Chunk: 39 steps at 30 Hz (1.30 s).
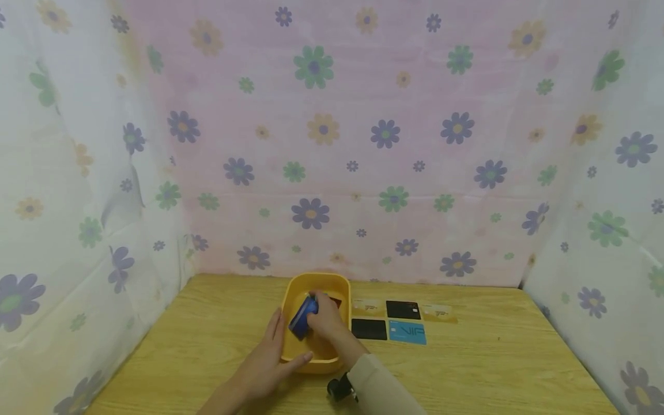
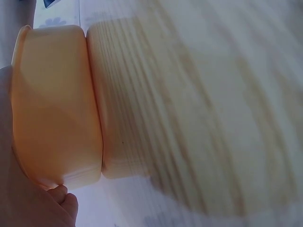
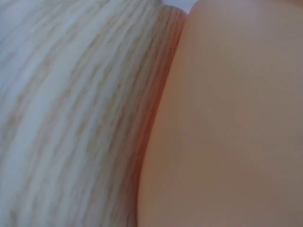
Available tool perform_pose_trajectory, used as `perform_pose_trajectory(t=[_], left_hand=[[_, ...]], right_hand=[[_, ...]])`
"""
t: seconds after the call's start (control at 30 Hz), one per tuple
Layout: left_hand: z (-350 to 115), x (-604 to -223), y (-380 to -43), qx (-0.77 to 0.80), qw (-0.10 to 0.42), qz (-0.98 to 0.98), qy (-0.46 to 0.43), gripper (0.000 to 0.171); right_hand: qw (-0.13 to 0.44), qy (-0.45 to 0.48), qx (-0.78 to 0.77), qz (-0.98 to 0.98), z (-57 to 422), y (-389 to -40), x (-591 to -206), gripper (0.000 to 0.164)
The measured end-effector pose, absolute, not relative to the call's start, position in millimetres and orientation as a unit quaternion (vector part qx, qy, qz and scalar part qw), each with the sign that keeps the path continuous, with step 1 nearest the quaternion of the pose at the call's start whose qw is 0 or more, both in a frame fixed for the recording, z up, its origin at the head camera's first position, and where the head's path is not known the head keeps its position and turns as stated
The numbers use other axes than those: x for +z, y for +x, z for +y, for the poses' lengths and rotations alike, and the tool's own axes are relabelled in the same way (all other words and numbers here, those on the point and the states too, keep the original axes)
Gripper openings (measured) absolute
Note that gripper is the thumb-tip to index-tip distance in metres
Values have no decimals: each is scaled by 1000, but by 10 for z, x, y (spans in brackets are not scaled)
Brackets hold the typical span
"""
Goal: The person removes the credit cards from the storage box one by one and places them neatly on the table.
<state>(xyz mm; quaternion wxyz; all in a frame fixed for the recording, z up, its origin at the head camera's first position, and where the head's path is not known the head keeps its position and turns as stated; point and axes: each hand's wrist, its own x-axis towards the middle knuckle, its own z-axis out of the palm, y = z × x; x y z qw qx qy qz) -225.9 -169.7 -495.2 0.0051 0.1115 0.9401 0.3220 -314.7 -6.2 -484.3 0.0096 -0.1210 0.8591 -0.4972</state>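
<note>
Cream fabric sleeve [image 1: 384,387]: nearest the camera; right arm slants over the right wall of the yellow rounded-rectangular plastic basin [image 1: 321,367], probably the direct way in.
Right hand [image 1: 327,318]: fingers pinching a deep-blue flat rectangular item [image 1: 300,324], pale stripe; wallet or card stack, can't tell.
Blue item: inside the basin, tilted; unclear if it touches the floor.
Left hand [image 1: 264,353]: fingers straight along the outer left wall, thumb spread at the near rim; likely bracing against right-hand push.
Basin: on the wood-grain tabletop [image 1: 498,363], reachable by both hands.
Flat rectangular cards [image 1: 407,332]: right of basin, two rows, three over two; black, blue, pale; presumably laid flat so each face shows.
</note>
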Motion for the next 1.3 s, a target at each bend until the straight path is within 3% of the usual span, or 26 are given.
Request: perform_pose_trajectory(t=[0.17,0.67,1.03,1.3], left_hand=[[-1703,-4957,-2268,318,7,942,107,115],[-1693,-4932,-2271,311,-3,943,116,113],[-1694,-4927,-2278,312,4,944,112,114],[-1706,-4927,-2252,308,-7,943,123,114]], right_hand=[[33,-125,-496,858,-59,-3147,-4820,62],[16,-143,-481,865,-49,-3144,-4816,37],[1,-136,-491,861,-44,-3165,-4780,41],[-2,-160,-499,852,44,-3110,-4663,33]])
